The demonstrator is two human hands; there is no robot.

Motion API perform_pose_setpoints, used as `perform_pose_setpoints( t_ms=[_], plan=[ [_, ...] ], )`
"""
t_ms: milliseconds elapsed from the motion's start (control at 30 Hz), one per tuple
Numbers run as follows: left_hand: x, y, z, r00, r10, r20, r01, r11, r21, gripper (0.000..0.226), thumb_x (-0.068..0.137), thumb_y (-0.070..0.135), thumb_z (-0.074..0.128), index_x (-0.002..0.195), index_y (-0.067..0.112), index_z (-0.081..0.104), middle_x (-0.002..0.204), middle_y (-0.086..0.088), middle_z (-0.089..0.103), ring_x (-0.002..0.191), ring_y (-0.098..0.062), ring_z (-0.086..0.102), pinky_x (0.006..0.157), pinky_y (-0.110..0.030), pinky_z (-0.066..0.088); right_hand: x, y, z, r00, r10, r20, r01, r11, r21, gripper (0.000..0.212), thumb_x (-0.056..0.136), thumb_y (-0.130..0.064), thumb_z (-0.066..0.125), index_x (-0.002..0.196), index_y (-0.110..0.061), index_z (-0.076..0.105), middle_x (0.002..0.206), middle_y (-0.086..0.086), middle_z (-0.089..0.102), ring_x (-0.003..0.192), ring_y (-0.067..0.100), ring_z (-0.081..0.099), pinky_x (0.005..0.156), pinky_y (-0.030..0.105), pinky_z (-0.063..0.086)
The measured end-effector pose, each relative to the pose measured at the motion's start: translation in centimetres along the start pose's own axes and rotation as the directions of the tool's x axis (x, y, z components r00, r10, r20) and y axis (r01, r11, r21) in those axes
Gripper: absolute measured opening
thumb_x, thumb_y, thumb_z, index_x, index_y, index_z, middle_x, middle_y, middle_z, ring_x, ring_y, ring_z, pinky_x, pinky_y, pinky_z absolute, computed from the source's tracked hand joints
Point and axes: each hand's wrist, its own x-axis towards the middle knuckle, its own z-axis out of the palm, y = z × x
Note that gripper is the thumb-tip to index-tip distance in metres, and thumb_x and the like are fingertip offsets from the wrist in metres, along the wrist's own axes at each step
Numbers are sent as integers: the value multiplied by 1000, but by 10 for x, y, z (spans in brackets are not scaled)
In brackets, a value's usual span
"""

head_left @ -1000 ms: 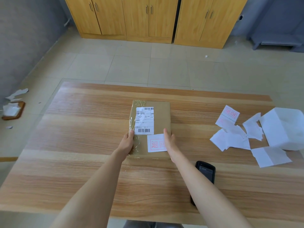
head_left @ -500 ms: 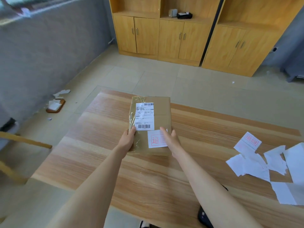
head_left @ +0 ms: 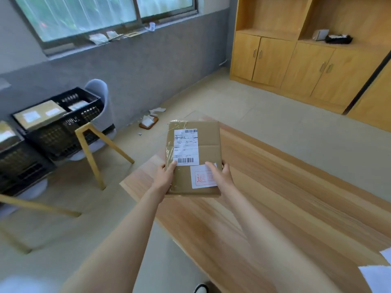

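Item: box [head_left: 196, 153], brown cardboard, flat, clear tape along its left side. Held w/ both hands at its near end, long axis pointing away from the person.

Left hand [head_left: 166, 176]: grips near-left corner of box. Thumb on top, tip touching btm-left corner of the label [head_left: 186, 148]; other fingers under the box, not visible.

Right hand [head_left: 221, 175]: grips near-right edge. Thumb lies on top across the sticker [head_left: 202, 176] (white, red stamp); fingertips wrap the right side.

Position: box sits between the hands and extends beyond both, over the far-left corner of the worktop [head_left: 275, 197]. Far end projects past the worktop edge, floor below it. Near end is over the wood. Contact btwn underside and worktop: cannot tell.

Label: white, barcodes top & btm, on left-centre of the top face; sticker just beside it, at the near-right.

Surroundings: black crates [head_left: 63, 123] w/ parcels inside, on chairs by the grey wall, well apart to the left. Wood cabinets [head_left: 296, 60] at far right. White paper [head_left: 378, 278] at near-right edge of the worktop.
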Motion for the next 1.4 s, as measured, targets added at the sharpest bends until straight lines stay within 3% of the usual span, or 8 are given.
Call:
perform_pose_setpoints(
  t_ms=[133, 233, 367, 700, 833, 967, 1067, 1400],
  plan=[
    [-7, -14, -38, 991, -23, -130, 17, 999, -50, 48, 93, 46, 52, 129, 14, 50, 117, -5, 65, 93, -18, 65, 61, -27, 50, -3, 4, 38, 995, 22, 101, -18, 999, -43, 56, 84, -35, 66, 132, -24, 39, 118, -2, 61, 107, 19, 61, 95, 36, 48],
    [-8, -23, -64, 979, -65, -192, 46, 994, -101, 46, 91, 48, 56, 125, 17, 53, 117, -4, 65, 101, -21, 64, 77, -34, 55, -7, 4, 65, 988, 17, 155, -4, 997, -80, 55, 85, -33, 66, 132, -20, 40, 116, -1, 60, 106, 19, 60, 88, 30, 45],
    [-4, -27, -94, 964, -118, -237, 81, 984, -160, 93, 60, 73, 60, 133, 17, 45, 121, -3, 62, 106, -23, 63, 90, -45, 53, -4, 4, 98, 978, 14, 207, 9, 994, -111, 59, 84, -33, 67, 134, -20, 38, 120, 1, 60, 108, 20, 60, 95, 34, 47],
    [47, -30, -193, 942, -133, -308, 67, 974, -216, 83, 74, 68, 59, 137, 18, 39, 125, -3, 56, 116, -25, 54, 101, -44, 45, 6, -16, 213, 962, 40, 270, 12, 982, -187, 77, 79, -47, 67, 143, -22, 33, 131, -1, 54, 114, 19, 55, 97, 35, 43],
    [74, -30, -254, 932, -152, -328, 78, 971, -228, 104, 53, 82, 55, 136, 23, 39, 125, -2, 57, 118, -27, 51, 102, -46, 44, 18, -21, 281, 956, 39, 291, 33, 970, -240, 94, 63, -59, 64, 144, -23, 33, 138, 0, 51, 120, 22, 53, 104, 44, 42],
    [93, -25, -307, 917, -147, -372, 56, 968, -245, 92, 68, 76, 54, 139, 19, 36, 126, -6, 55, 117, -29, 51, 101, -47, 44, 27, -31, 345, 943, 33, 333, 66, 957, -281, 77, 76, -53, 65, 141, -22, 37, 127, 0, 58, 113, 20, 57, 101, 41, 45],
    [113, -25, -344, 906, -151, -396, 47, 964, -260, 108, 52, 87, 51, 137, 21, 36, 124, -6, 56, 117, -31, 51, 100, -49, 44, 37, -37, 387, 929, 31, 369, 73, 962, -265, 62, 86, -41, 63, 139, -20, 39, 122, 0, 61, 109, 19, 59, 89, 32, 45],
    [182, -15, -409, 891, -173, -419, 58, 961, -272, 115, 46, 89, 48, 138, 22, 35, 126, -5, 55, 118, -31, 50, 101, -49, 43, 80, -54, 472, 921, 57, 384, 77, 943, -324, 62, 88, -43, 60, 141, -22, 36, 122, -3, 57, 110, 19, 56, 92, 36, 44]
  ],
)
